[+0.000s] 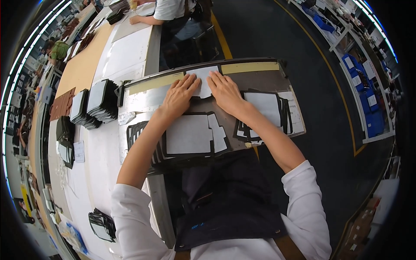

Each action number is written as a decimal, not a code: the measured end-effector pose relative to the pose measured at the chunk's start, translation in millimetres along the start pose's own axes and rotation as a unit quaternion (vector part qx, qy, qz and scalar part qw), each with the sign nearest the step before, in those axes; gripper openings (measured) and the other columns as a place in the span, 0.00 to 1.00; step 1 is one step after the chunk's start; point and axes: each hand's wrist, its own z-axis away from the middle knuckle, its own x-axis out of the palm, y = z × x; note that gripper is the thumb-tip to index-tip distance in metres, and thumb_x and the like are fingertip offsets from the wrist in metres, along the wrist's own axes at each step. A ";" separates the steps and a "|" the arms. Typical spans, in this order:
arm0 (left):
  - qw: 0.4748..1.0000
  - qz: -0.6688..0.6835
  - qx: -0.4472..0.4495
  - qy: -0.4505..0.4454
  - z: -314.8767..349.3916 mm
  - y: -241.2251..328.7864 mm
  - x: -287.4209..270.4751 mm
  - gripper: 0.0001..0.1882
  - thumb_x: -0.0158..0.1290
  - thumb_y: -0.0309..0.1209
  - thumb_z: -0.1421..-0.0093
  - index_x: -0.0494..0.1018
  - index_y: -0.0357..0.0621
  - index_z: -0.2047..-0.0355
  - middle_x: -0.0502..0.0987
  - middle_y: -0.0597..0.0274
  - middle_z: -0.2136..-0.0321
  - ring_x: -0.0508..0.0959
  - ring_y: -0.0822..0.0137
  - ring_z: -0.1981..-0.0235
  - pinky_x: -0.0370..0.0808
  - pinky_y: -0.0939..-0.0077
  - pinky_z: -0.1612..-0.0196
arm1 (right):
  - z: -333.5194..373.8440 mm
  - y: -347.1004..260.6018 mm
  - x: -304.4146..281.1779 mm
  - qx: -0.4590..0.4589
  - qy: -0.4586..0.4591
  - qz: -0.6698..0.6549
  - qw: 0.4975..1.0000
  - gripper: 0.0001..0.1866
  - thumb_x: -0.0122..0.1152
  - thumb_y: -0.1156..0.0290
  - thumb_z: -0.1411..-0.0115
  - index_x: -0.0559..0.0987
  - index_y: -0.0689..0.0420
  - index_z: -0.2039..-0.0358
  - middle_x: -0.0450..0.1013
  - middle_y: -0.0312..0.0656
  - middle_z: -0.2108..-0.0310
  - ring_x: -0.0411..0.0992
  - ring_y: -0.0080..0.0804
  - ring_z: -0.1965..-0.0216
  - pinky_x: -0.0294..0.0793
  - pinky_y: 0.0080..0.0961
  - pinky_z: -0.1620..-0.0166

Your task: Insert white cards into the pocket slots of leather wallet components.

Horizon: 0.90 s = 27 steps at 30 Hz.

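Both my hands lie on a white panel with dark edges [202, 83] at the far side of a metal-topped work board [151, 98]. My left hand [180, 94] rests on its left part, fingers stretched forward. Over its right edge, my right hand [226, 92] lies flat with fingers extended. Neither hand grips anything. Nearer to me, a fanned row of white, dark-edged pieces [187, 135] lies under my left forearm. A second group of similar pieces [262, 106] sits beside my right forearm. Yellow strips [250, 67] run along the board's far edge.
Stacks of white, dark-edged pieces [102, 99] stand on the long table [86, 143] to the left, with brown pieces [63, 104] behind. Another person's arm [145, 20] rests on that table at the far end. Shelving with blue bins [373, 123] stands across the aisle on the right.
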 end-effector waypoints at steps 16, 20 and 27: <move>0.999 0.020 -0.022 0.030 -14.3 -10.3 6.5 0.32 0.54 0.41 0.39 0.64 0.38 0.39 0.64 0.45 0.37 0.62 0.50 0.34 0.58 0.58 0.34 | -13.2 3.6 4.7 0.010 0.003 -0.016 1.000 0.25 0.59 0.74 0.46 0.70 0.72 0.48 0.67 0.62 0.44 0.66 0.52 0.40 0.64 0.41 0.38; 0.999 0.002 -0.025 0.029 -16.3 -8.1 8.6 0.35 0.52 0.50 0.38 0.64 0.36 0.40 0.64 0.43 0.38 0.62 0.48 0.35 0.58 0.57 0.34 | -17.0 0.6 2.3 0.023 -0.012 -0.051 0.998 0.27 0.61 0.73 0.47 0.70 0.73 0.48 0.67 0.63 0.44 0.66 0.54 0.40 0.63 0.42 0.38; 0.997 -0.021 0.001 0.071 -16.3 -2.5 9.1 0.31 0.56 0.43 0.39 0.66 0.36 0.42 0.66 0.44 0.41 0.66 0.48 0.39 0.61 0.58 0.36 | -16.9 1.3 7.3 0.006 0.013 -0.005 1.000 0.27 0.60 0.72 0.48 0.71 0.76 0.50 0.67 0.65 0.46 0.66 0.54 0.42 0.65 0.40 0.40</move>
